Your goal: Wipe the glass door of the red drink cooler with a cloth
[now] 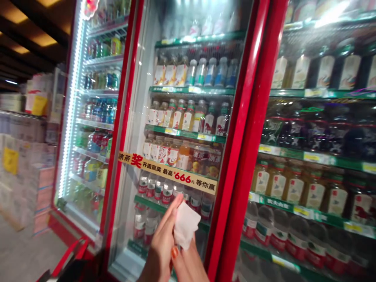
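Note:
My left hand (160, 244) rises from the bottom edge with its fingers closed along a folded white cloth (185, 224), holding it flat against the glass door (138, 129) of a red-framed drinks fridge. Just below it is my right hand (189, 268); only a small part of it shows. Its thumb, with an orange nail, pinches the cloth's lower edge. Behind the glass stand shelves of bottled teas, juices and water. A yellow promotional strip (167, 172) crosses the door just above the cloth.
A red door frame (237, 149) separates this fridge from a second one (317, 156) full of bottles on the right. Another lit fridge (94, 117) stands further left. Stacked cartons (26, 164) line the far left wall. Red bag straps (69, 256) hang at the lower left.

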`<state>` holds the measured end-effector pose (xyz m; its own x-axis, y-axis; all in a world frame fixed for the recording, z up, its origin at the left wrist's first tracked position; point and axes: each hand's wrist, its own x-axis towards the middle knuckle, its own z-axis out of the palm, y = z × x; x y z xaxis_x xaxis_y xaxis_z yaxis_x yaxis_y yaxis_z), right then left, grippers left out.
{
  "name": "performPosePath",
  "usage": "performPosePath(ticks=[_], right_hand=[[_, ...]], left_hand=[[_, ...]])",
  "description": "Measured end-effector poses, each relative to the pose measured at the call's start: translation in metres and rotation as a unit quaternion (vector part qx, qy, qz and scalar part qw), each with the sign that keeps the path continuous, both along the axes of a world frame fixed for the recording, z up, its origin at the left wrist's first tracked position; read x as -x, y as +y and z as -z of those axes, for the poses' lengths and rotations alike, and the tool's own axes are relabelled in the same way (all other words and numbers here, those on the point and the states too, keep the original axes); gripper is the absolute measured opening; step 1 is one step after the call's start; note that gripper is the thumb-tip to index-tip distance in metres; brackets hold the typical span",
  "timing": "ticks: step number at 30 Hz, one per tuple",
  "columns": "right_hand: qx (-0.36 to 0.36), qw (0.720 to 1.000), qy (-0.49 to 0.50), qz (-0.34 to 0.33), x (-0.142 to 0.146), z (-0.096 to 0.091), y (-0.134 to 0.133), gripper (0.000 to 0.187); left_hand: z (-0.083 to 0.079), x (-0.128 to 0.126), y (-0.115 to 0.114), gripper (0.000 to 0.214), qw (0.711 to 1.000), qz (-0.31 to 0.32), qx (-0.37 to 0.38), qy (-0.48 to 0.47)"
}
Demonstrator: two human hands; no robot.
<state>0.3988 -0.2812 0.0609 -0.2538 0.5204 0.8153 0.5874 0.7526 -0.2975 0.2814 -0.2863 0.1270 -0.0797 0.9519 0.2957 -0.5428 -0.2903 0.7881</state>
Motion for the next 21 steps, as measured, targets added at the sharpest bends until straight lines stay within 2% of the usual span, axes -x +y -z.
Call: performPosePath(ticks=[2,4,5,7,8,10,14,16,18,21], right_hand=[[-0.064,0.997,-0.045,0.024,-0.007,-0.038,0.024,0.073],[-0.159,0.984,-0.025,0.072,-0.016,-0.071,0.056,0.07],[-0.21,0.974,-0.009,0.089,-0.018,-0.083,0.074,0.068],[-0.282,0.954,0.012,0.097,-0.015,-0.094,0.108,0.066],[-0.292,0.952,0.012,0.091,-0.012,-0.094,0.123,0.065],[-0.265,0.961,0.0,0.078,-0.004,-0.088,0.142,0.059],[-0.145,0.988,-0.012,0.055,-0.011,-0.07,0.145,0.048],[-0.067,0.997,-0.027,0.037,-0.025,-0.05,0.132,0.048],[0.028,0.998,-0.046,0.025,-0.036,-0.01,0.108,0.046],[0.209,0.974,-0.089,0.011,-0.032,0.08,0.056,0.034]], left_hand=[[-0.024,0.022,0.034,0.072,0.991,-0.117,-0.061,-0.019],[-0.04,0.035,0.072,0.065,0.954,-0.25,-0.163,0.026],[-0.042,0.036,0.09,0.061,0.928,-0.3,-0.209,0.07],[-0.034,0.028,0.123,0.058,0.884,-0.355,-0.259,0.16],[-0.026,0.022,0.136,0.058,0.873,-0.36,-0.267,0.195],[-0.008,0.007,0.153,0.057,0.864,-0.356,-0.268,0.233],[0.018,-0.002,0.159,0.057,0.852,-0.339,-0.272,0.293],[0.03,0.006,0.15,0.059,0.856,-0.323,-0.264,0.305],[0.051,0.019,0.134,0.058,0.868,-0.307,-0.244,0.305],[0.104,0.042,0.094,0.054,0.891,-0.293,-0.178,0.298]])
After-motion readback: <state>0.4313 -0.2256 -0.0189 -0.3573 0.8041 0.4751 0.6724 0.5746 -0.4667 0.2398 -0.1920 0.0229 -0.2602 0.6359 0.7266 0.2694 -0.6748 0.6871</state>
